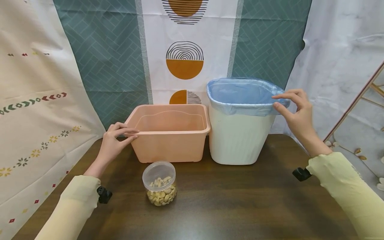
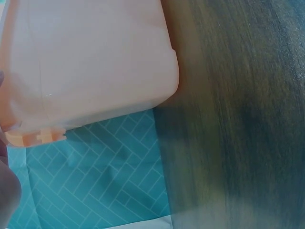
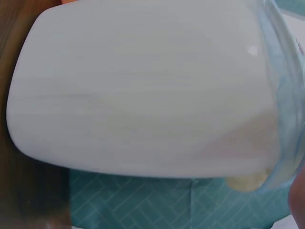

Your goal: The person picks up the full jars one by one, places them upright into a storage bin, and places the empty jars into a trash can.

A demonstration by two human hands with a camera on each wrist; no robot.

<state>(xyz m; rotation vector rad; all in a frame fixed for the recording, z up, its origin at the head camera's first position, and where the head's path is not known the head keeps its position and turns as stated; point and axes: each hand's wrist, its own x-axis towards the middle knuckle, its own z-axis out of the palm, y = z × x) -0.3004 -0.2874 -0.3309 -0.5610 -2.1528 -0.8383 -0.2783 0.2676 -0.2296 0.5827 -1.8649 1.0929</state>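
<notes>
Left hand: A person's left hand (image 1: 115,135) pinches the near left corner of the peach tub (image 1: 168,148), thumb below the rim and fingers above.
Right hand: The right hand (image 1: 297,108) grips the right side of the white bin (image 1: 240,140) at its lined rim, thumb outside, fingertips over the opening.
Peach tub: Rectangular and upright, it stands on the dark wooden table (image 1: 216,206) to the left of the bin; the wrist view shows a clip-like peach fitting (image 2: 40,137) by its rim.
White bin: Taller than the tub, it stands upright just beside it; whether their sides touch is hard to tell.
Blue liner: A thin plastic bag (image 1: 240,109) lines the bin and folds over its rim all round.
Jar: 1 clear jar (image 1: 149,182) of pale, nut-like pieces (image 1: 162,197) stands in front of the tub, apart from both hands.
Sleeves: 2 pale yellow cuffs (image 1: 336,173), each with a small black device (image 1: 104,195) at the wrist.
Backdrop: Teal-and-white cloth (image 1: 261,40) printed with orange half-circles hangs behind both containers.
</notes>
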